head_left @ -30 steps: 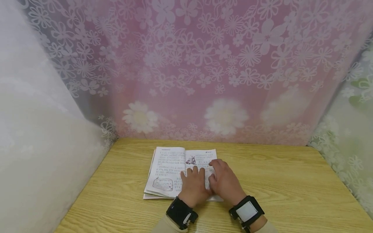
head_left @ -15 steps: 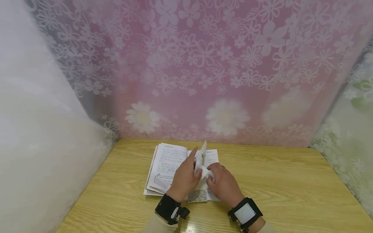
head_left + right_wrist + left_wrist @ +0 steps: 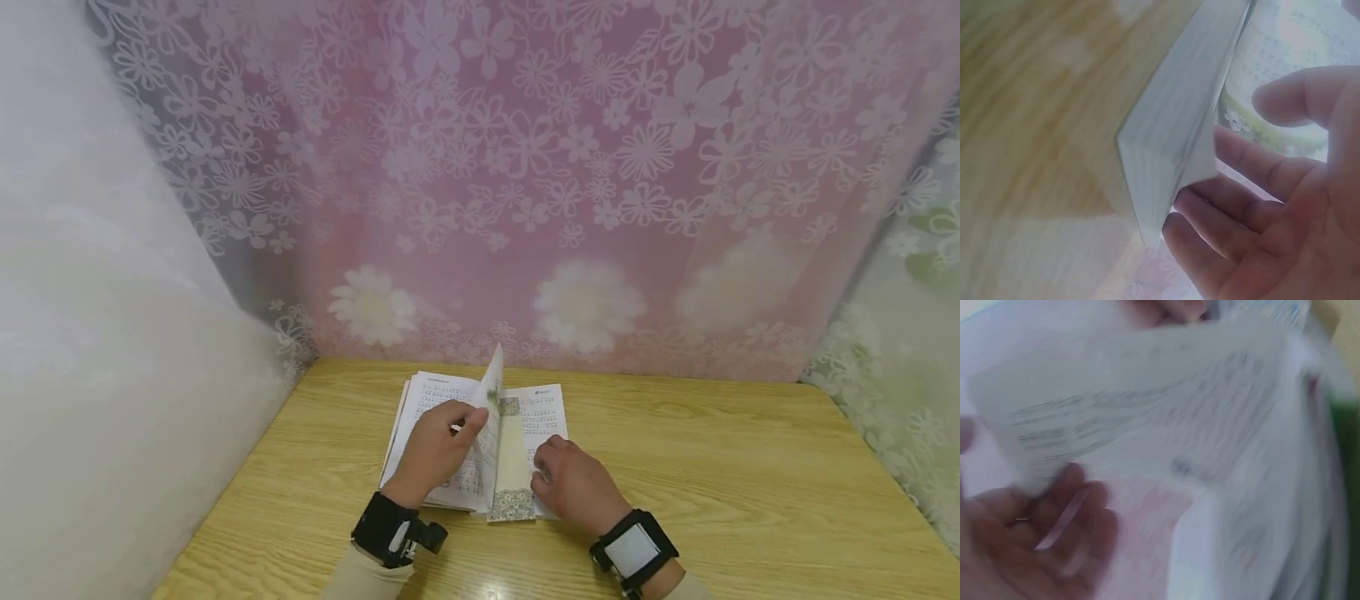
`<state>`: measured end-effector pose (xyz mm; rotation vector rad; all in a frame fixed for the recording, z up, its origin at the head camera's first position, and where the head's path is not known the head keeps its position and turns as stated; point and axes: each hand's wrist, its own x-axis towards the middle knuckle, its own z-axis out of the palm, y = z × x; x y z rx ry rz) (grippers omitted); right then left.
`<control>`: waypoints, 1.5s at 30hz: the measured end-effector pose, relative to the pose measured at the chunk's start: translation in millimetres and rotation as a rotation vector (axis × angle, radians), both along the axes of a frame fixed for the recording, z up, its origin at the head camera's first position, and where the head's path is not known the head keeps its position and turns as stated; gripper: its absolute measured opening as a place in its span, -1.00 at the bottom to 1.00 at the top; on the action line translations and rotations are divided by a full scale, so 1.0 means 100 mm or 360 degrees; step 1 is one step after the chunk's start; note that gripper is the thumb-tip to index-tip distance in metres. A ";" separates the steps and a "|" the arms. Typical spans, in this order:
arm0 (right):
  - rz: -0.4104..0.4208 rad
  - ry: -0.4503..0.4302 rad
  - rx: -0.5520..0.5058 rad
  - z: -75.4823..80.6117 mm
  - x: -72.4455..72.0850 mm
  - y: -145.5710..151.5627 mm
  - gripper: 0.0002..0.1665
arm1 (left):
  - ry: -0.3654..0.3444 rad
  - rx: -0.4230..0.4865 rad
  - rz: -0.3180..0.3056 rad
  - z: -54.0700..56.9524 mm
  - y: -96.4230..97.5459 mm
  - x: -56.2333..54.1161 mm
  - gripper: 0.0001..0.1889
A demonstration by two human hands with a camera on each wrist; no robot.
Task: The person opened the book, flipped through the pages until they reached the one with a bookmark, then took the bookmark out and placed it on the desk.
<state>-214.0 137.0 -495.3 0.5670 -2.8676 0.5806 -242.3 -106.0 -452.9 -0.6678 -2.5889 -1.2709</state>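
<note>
The book point(image 3: 542, 410) lies spread toward the far edge of the desk point(image 3: 712, 450), nearer the left corner of that edge than the right one. The left hand point(image 3: 433, 452) pinches a raised page point(image 3: 491, 446) between thumb and fingers, and this leaf stands up from the spine, curving. The right hand point(image 3: 579, 486) is relaxed, thumb well apart from the fingers; in the right wrist view its fingertips touch the side of the page block near a corner, while the thumb appears to hang above the paper.

A single leaf like this should be almost weightless and floppy, easily creased or torn if tugged. The best hold is probably a soft pinch at its outer margin, with a slow swing about the spine rather than a pull. The whole volume looks fairly light and flexible, its smooth sheets apt to slide over one another, so it wants fingers beneath the block and a thumb on top. A cream strip point(image 3: 513, 446) with patterned ends lies beside the spine on the right page; it looks thin and a little stiffer, and its end toward the desk's near side offers a handy grip.
</note>
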 end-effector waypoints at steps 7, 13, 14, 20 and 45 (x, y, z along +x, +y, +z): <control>0.0002 0.0035 0.0050 0.01 0.00 0.02 -0.89 | -0.0460 -0.0314 -0.0025 0.18 -0.53 0.00 -0.58; 0.0008 0.0014 0.0035 0.02 0.00 0.02 -0.90 | -0.0624 -0.0422 0.0105 0.10 -0.74 0.03 -0.57; 0.0004 0.0011 0.0036 0.01 0.00 0.02 -0.89 | -0.0646 -0.0437 0.0124 0.07 -0.76 0.03 -0.56; -0.0010 -0.0003 0.0034 -0.02 -0.01 0.02 -0.90 | -0.0692 -0.0482 0.0116 -0.17 -0.78 0.05 -0.49; 0.0009 -0.0004 -0.0001 -0.02 0.00 -0.01 -0.90 | -0.0262 -0.0640 0.0088 -0.25 -0.07 -0.09 -0.39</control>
